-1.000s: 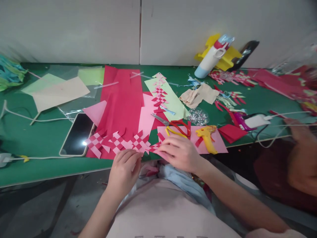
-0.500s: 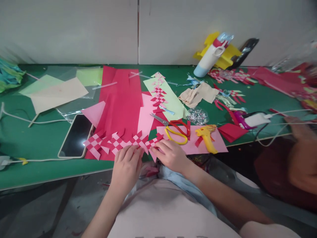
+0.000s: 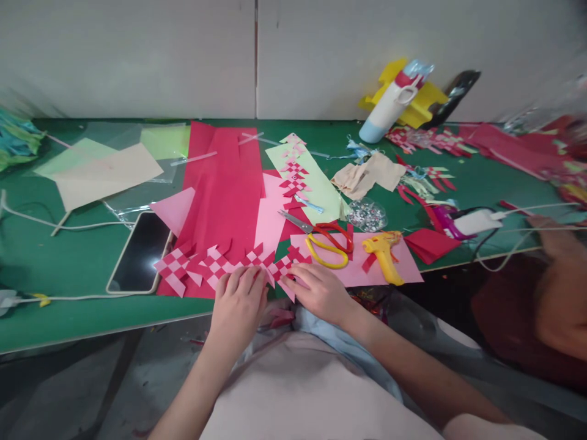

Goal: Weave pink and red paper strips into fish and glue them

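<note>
A row of pink-and-red checkered woven paper pieces lies along the table's near edge, on red paper. My left hand has its fingers bent together over the near edge of the third woven piece, pressing on it; the fingertips are partly hidden. At the right end of the row, my right hand grips another woven piece between thumb and fingers. Just beyond that hand lie scissors with one red and one yellow handle, blades apart. A yellow glue gun rests on a pink sheet.
A phone lies left of the row. Behind are a pale green card with woven pieces, a bag of small beads and a bottle. White cables cross the table. Another person's arm is at right.
The woven piece in my right hand has turned slightly and shifted a little to the right, with that hand. My left hand stays almost in place.
</note>
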The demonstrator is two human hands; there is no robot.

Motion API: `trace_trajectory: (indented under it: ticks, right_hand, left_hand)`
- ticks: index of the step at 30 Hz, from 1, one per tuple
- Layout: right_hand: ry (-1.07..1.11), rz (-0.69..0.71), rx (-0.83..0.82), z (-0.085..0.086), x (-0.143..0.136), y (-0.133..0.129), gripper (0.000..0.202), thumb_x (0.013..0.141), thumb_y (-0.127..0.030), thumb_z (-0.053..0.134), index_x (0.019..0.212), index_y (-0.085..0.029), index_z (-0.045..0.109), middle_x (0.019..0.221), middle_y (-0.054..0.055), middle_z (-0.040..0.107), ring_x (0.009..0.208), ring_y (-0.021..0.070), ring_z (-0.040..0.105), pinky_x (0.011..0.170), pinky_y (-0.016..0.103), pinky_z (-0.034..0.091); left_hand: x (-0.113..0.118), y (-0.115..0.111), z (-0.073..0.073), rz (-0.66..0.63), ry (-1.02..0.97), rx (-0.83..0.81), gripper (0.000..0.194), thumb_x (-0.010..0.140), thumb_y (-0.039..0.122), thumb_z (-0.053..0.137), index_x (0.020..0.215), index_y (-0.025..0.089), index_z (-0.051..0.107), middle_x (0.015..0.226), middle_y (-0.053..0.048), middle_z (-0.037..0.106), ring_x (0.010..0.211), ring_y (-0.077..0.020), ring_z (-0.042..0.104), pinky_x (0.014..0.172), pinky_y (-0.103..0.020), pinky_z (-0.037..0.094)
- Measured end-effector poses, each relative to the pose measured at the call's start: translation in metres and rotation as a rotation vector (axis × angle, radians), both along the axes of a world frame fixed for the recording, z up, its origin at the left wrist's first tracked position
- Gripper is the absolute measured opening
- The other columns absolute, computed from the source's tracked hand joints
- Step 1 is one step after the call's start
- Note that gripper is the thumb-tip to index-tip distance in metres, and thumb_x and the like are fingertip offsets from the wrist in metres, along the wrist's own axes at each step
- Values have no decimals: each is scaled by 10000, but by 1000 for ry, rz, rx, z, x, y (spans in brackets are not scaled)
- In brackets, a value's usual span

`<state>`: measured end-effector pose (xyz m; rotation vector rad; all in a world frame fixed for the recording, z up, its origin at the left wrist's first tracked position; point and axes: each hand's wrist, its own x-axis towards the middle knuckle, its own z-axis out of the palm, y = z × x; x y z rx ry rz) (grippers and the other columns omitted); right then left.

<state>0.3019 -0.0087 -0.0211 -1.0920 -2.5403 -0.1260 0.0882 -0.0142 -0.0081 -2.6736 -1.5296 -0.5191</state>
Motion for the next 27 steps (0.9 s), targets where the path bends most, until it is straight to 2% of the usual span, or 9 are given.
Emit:
trace_trajectory:
  ticks: [4,8,14,19,27]
  right_hand:
    - [3,-1,-7,4,-2,2,220,923,-136,511,1057,-173,681,1017,89,671,1017,208,577,863,346,487]
    - [11,2,-28,8,-2,4,260,911,-120,497,1103,-173,666,1027,99,664,1044,217,567,872,358,480]
    - [88,-14,-213,18,-1,2,411,797,-188,550,1198,-125,613,1157,134,615,1115,272,518,945,440,450]
    - [74,-84,-266,24,-8,1,470,883,-341,524,1315,-159,542,1291,144,563,1202,289,467,1007,487,399]
    - [7,-90,-262,16,-10,4,447,927,-344,490,1342,-181,522,1330,126,550,1224,283,457,1009,475,388]
  left_hand:
    - [1,1,1,3,15,-1,297,903,238,509,1170,162,614,1169,-94,654,1064,-272,559,905,-429,414]
    - [3,0,3,5,49,9,350,899,249,519,1241,217,588,1150,-95,652,1047,-276,572,890,-437,427]
    - [6,0,3,9,89,26,319,895,253,523,1198,220,620,1146,-117,641,1046,-290,572,877,-447,435]
    - [6,1,3,9,81,20,345,889,250,532,1225,229,603,1153,-119,638,1044,-289,573,887,-449,430]
    - [7,1,3,5,73,32,332,892,259,528,1210,214,615,1133,-120,641,1028,-289,579,892,-450,434]
